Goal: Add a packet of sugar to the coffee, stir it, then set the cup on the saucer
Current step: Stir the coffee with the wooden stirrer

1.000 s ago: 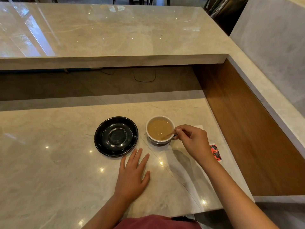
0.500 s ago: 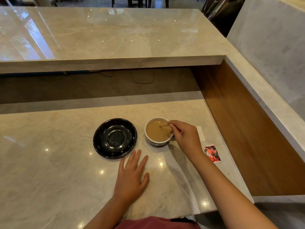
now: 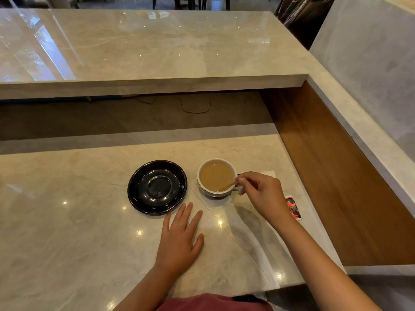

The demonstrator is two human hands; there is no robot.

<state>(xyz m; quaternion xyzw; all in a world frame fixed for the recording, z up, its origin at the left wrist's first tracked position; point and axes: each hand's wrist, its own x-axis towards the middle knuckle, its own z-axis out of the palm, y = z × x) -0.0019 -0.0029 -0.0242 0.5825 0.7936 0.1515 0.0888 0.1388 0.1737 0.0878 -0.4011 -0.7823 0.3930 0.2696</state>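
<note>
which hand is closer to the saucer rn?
Left. The left hand lies flat on the counter, fingertips just short of the saucer rim. The right hand is beyond the cup, holding the stirrer.

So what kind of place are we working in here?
Probably a cafe or bar counter, though I can't be sure. A raised marble bar top steps above the lower marble worktop, chair legs show beyond it, and a cup of coffee stands beside a black saucer.

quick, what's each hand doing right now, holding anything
Left hand: open, flat on the counter, holding nothing.
Right hand: closed on the stir stick, its tip in the coffee cup.
</note>
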